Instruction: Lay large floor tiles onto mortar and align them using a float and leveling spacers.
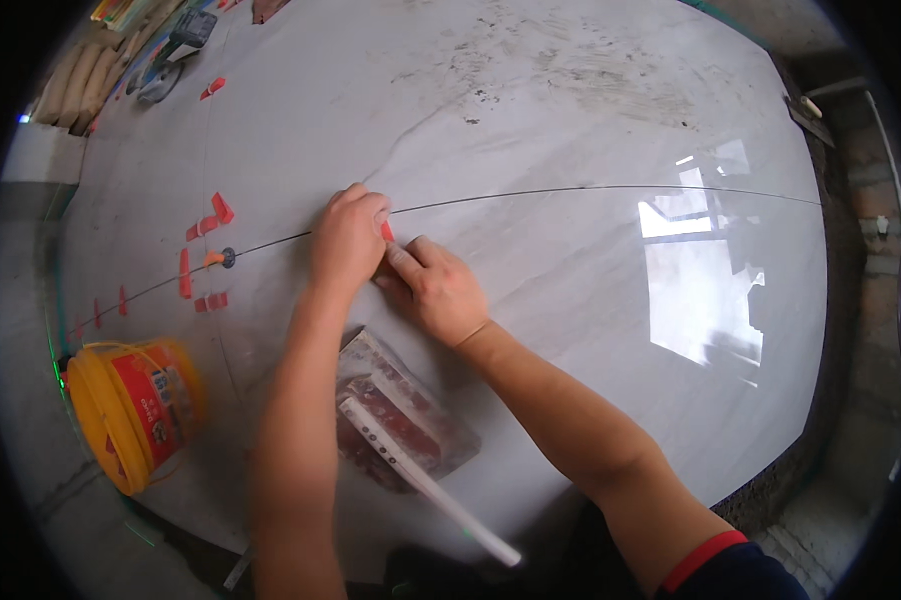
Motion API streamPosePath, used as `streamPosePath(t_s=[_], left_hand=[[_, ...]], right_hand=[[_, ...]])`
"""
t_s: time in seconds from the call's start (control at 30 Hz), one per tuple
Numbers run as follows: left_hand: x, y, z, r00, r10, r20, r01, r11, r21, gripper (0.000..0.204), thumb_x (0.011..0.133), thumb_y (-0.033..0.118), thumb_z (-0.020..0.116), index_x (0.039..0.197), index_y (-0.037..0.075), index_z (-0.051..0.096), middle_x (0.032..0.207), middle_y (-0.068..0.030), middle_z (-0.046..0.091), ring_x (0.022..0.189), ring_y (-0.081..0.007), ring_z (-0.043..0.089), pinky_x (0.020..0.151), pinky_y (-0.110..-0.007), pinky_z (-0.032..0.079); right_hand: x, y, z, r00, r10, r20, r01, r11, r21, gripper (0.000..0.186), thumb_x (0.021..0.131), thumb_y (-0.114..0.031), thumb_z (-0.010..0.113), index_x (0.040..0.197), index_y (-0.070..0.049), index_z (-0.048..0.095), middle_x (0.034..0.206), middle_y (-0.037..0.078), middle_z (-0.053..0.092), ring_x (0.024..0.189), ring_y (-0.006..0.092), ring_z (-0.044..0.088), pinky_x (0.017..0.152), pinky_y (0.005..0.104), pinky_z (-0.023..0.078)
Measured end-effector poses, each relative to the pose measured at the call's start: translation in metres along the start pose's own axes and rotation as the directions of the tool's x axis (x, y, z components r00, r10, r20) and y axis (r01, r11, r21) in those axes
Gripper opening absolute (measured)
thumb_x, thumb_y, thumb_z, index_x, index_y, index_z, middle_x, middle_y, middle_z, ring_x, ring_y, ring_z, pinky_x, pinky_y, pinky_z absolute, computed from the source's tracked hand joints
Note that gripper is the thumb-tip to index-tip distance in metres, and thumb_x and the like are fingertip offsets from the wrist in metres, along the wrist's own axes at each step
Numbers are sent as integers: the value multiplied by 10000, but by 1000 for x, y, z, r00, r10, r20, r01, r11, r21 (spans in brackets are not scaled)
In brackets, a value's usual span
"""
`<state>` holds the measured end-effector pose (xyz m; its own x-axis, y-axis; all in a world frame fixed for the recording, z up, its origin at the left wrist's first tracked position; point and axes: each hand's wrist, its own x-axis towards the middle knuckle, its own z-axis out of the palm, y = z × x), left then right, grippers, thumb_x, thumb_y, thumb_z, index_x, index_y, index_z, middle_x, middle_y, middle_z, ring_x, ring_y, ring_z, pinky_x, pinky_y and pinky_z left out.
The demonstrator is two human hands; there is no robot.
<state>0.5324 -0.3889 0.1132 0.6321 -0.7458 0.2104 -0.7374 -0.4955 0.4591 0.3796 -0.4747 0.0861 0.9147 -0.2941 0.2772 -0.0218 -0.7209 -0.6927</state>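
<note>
My left hand (349, 238) is closed over the dark joint line between large glossy grey tiles (541, 290). A small red tile-levelling wedge (387, 231) shows at its fingertips. From the right, my right hand (439, 292) meets it, fingers curled and thumb against the wedge's near end. The rest of the wedge is hidden by the fingers. Along the same joint to the left stand an orange-and-black levelling piece (221, 258) and an upright red wedge (185, 273). Other red wedges (212, 301) lie near them.
Close in front of me lies a dusty boxy tool (396, 415) with a pale perforated bar (436, 490) across it. A yellow bucket (136, 410) is at the left. Far left are a power tool (188, 38) and stacked bags (76, 85). Dried smears mark the far tile.
</note>
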Motion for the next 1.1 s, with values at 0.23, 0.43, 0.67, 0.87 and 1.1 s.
streamPosePath(t_s=[0.23, 0.43, 0.67, 0.87, 1.1], left_hand=[[6, -10, 3, 990, -58, 125, 51, 997, 64, 52, 861, 15, 699, 886, 55, 722, 891, -134, 666, 844, -388, 652, 745, -481, 525], [-1, -18, -11, 989, -22, 146, 26, 999, -29, 204, 857, -60, 667, 1007, 43, 759, 936, -154, 673, 888, -362, 673, 786, -441, 540], [-2, -13, -32, 910, -170, 379, 259, 946, -196, 423, 855, -99, 658, 1250, 41, 712, 1218, -135, 634, 1118, -327, 631, 939, -426, 522], [-15, -4, -41, 871, -108, 479, 193, 972, -133, 733, 818, -94, 703, 1509, 50, 508, 1469, -134, 503, 1404, -339, 473, 1187, -391, 406], [-20, 11, -44, 882, -106, 460, 112, 994, 14, 907, 731, 19, 845, 1547, 30, 451, 1490, -136, 475, 1426, -341, 436, 1202, -406, 389]], right_hand=[[-2, 9, 6, 998, -43, -41, 39, 994, -103, 350, 967, -240, 682, 1264, -55, 686, 954, 105, 580, 874, 277, 637, 790, 403, 539], [0, 8, 12, 996, -59, -64, 54, 996, -71, 361, 959, -284, 685, 1239, -56, 686, 995, 99, 631, 907, 276, 665, 799, 418, 537], [19, 18, 25, 995, -64, -72, 56, 991, -119, 417, 910, -325, 748, 1251, -92, 692, 966, 61, 626, 883, 261, 654, 782, 413, 531], [23, 10, 19, 989, 117, -90, -129, 981, -142, 889, 769, -419, 848, 1467, -1, 490, 1183, 145, 597, 1102, 307, 600, 954, 424, 495], [41, 19, 7, 991, 111, 77, -108, 993, -49, 890, 691, -446, 914, 1432, -88, 574, 1164, 134, 607, 1089, 352, 622, 944, 463, 517]])
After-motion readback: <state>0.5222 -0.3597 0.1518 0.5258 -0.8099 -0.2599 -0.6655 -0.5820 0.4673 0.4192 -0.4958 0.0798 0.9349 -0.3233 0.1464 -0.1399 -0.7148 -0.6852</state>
